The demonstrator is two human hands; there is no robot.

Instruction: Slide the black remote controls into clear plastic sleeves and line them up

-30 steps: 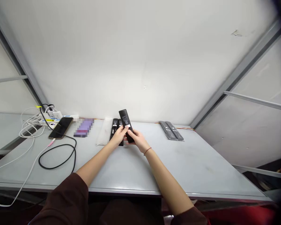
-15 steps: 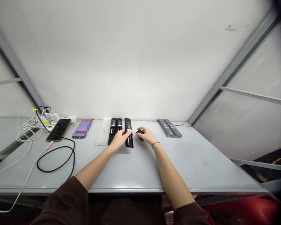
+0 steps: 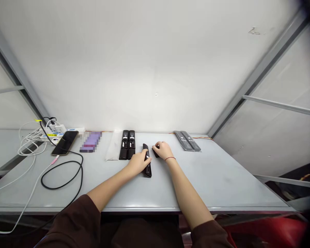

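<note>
My left hand is closed round a black remote control, which is tilted on its side above the table, in front of me. Close by on the right, my right hand pinches a small black piece that looks like a battery cover; my fingers hide part of it. Left of the held remote, two black remotes lie side by side, back up, with their battery compartments uncovered. A flat clear plastic bag lies beside them.
Two remotes in plastic sleeves lie at the back right. On the left are a phone, a purple blurred item, a power strip with tangled white cables, and a looped black cable. A white wall stands behind the table.
My left hand has brought the remote nearer to me and slightly right, turning it onto its side. The right hand, still pinching the small black piece, has shifted a little towards me.
</note>
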